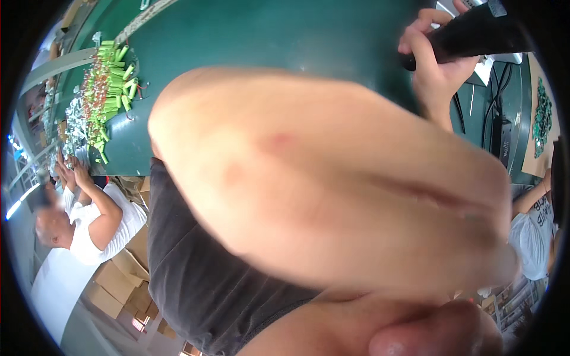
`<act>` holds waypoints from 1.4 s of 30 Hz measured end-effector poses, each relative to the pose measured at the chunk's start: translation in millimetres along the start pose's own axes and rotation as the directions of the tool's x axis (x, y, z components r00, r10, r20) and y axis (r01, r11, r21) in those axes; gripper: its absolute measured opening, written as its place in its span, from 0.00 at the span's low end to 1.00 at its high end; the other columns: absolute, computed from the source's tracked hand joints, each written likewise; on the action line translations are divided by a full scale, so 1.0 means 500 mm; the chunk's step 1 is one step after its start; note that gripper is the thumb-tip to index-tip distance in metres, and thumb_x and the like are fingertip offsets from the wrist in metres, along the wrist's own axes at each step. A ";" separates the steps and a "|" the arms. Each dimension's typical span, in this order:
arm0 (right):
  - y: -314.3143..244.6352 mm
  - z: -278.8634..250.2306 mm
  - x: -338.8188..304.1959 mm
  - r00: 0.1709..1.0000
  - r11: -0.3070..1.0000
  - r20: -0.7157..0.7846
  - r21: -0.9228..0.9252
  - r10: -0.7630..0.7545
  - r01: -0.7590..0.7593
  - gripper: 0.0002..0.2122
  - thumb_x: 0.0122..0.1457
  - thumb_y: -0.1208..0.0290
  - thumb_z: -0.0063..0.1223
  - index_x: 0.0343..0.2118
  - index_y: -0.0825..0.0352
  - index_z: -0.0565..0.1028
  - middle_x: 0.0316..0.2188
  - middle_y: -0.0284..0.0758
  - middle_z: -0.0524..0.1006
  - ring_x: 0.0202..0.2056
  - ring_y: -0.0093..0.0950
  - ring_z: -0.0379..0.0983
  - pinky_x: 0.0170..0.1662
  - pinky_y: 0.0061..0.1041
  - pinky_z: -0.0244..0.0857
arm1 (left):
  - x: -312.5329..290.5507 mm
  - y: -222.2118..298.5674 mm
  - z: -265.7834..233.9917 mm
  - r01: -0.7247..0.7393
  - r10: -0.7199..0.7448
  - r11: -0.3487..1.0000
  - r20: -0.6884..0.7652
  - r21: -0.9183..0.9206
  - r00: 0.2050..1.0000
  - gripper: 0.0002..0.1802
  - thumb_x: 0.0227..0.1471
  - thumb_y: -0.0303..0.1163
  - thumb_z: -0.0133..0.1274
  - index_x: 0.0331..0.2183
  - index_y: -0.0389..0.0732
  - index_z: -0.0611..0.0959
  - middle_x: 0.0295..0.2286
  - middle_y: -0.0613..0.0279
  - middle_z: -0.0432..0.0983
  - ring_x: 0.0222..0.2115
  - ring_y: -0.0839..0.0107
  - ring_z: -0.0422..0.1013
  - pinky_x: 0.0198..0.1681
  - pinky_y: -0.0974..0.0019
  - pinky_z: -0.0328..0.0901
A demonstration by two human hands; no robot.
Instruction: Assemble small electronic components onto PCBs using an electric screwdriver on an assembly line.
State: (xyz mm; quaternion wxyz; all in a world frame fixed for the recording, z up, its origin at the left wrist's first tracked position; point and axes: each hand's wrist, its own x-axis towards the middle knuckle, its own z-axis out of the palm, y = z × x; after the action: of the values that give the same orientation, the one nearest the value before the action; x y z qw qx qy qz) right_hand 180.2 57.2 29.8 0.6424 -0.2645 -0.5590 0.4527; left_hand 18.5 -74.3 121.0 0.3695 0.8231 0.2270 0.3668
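My bent left arm (309, 154), very close and blurred, fills the middle of the head view. Its hand lies out of view. At the upper right, my right hand (436, 62) is closed around a long black tool (475, 35) with a rounded end; what kind of tool it is, I cannot tell. The raised left arm hides most of the right forearm. Beneath the black tool sits part of a white and silver device (484, 72) on the green tabletop (285, 41).
Several green tubular parts with reddish ends (113, 89) are heaped at the left. A person in a white top (107, 219) works there. At the right are black cables (499, 89), a black power block (503, 139), small green boards (541, 118) and another person (531, 237). Cardboard boxes (119, 282) stand below left.
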 end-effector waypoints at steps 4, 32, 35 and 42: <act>0.000 -0.020 0.004 0.997 0.997 0.036 -0.037 0.074 -0.072 0.37 0.49 0.93 0.56 0.62 0.72 0.53 0.31 0.42 0.75 0.23 0.26 0.72 0.28 0.25 0.70 | 0.061 -0.042 -0.082 -0.152 0.167 0.982 0.132 -0.115 0.977 0.24 0.47 0.21 0.56 0.50 0.42 0.80 0.46 0.57 0.77 0.49 0.55 0.72 0.53 0.54 0.68; -0.016 0.009 -0.001 0.995 0.998 0.082 0.010 0.062 -0.063 0.34 0.52 0.92 0.54 0.62 0.70 0.56 0.33 0.38 0.73 0.25 0.24 0.72 0.27 0.24 0.71 | -0.393 -0.495 -0.601 0.996 0.078 -0.084 -0.996 0.030 0.037 0.16 0.52 0.44 0.59 0.34 0.40 0.86 0.35 0.47 0.84 0.40 0.46 0.79 0.46 0.47 0.72; -0.013 0.007 -0.001 0.995 0.998 0.084 0.018 0.052 -0.053 0.34 0.52 0.92 0.54 0.62 0.70 0.56 0.33 0.38 0.73 0.25 0.24 0.72 0.27 0.24 0.71 | -0.391 -0.488 -0.602 1.000 0.091 -0.002 -0.996 0.002 0.002 0.14 0.52 0.42 0.59 0.34 0.41 0.86 0.34 0.49 0.84 0.40 0.48 0.80 0.44 0.49 0.73; -0.014 0.010 -0.004 0.994 0.998 0.093 0.025 0.061 -0.063 0.34 0.52 0.92 0.54 0.62 0.70 0.55 0.33 0.39 0.73 0.25 0.25 0.72 0.27 0.24 0.71 | -0.403 -0.471 -0.603 0.995 0.102 0.092 -0.994 -0.025 -0.035 0.15 0.51 0.42 0.62 0.36 0.42 0.87 0.34 0.53 0.85 0.40 0.52 0.80 0.45 0.52 0.73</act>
State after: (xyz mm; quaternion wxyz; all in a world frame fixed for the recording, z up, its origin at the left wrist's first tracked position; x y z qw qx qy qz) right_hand 177.3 51.2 35.8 0.6051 -0.2516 -0.5731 0.4920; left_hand -364.6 76.0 -11.2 -0.1848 0.2770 0.8738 0.3543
